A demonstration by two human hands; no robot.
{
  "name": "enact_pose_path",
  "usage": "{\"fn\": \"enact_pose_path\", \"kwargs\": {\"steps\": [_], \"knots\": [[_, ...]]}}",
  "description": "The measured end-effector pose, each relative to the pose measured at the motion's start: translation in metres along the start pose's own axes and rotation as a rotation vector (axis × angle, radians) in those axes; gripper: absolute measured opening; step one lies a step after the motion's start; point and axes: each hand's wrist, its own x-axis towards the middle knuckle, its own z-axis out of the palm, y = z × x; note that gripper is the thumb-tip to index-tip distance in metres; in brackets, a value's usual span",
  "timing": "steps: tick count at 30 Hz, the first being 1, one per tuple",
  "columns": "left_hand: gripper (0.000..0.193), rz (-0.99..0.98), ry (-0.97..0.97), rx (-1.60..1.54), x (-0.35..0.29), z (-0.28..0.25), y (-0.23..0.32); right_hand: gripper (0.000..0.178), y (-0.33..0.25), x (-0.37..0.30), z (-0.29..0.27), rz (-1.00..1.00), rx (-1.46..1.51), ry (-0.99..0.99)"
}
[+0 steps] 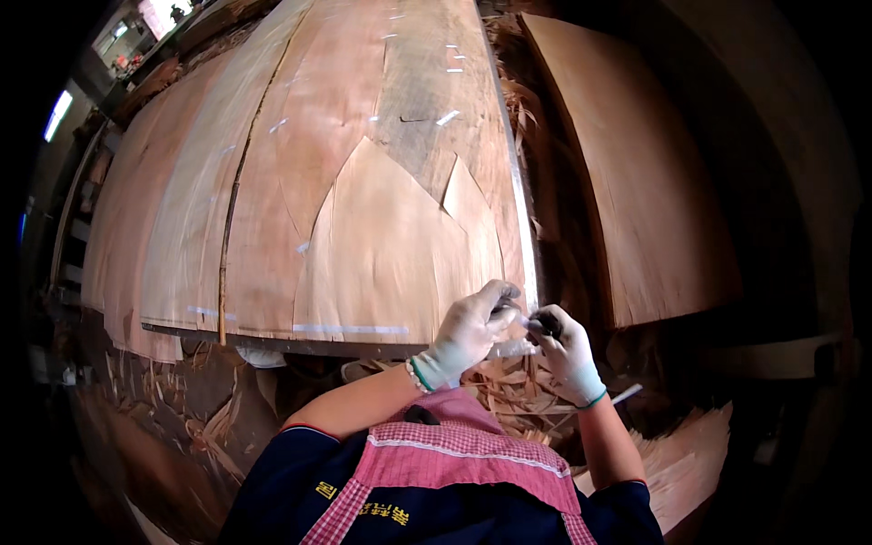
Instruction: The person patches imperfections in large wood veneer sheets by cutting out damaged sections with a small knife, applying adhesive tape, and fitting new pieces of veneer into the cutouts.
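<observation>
Fitted fabric gloves [465, 329]: were white, green-hemmed.
Cloth apron [472, 457]: was pink with checked trim.
Near pointed wood sheet [377, 250]: was pale tan.

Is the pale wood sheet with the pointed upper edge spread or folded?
Spread: the pale wood sheet lies broad face up over the greyish wood, its pointed edge visible and no fold showing.

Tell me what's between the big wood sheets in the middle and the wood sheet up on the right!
Thin, curly wood scraps lie in the dark gap between the middle sheets and the right-hand sheet; the head view shows them.
</observation>
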Motion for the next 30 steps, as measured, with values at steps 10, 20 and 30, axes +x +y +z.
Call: {"fn": "enact_pose_path", "kwargs": {"steps": [10,20,30], "knots": [[0.018,0.032,0.302,0.662,0.174,-0.102,-0.083,0.010,0.039,0.180,-0.161,-0.017,-0.978,0.268],[0.083,-0.089,0.505,1.396,0.267,-0.134,-0.133,0.014,0.064,0.422,-0.002,0.110,-0.129,-0.202],[0.046,-0.098,0.103,1.674,0.282,-0.117,-0.146,0.031,0.058,0.434,0.011,-0.150,-0.955,-0.251]]}}
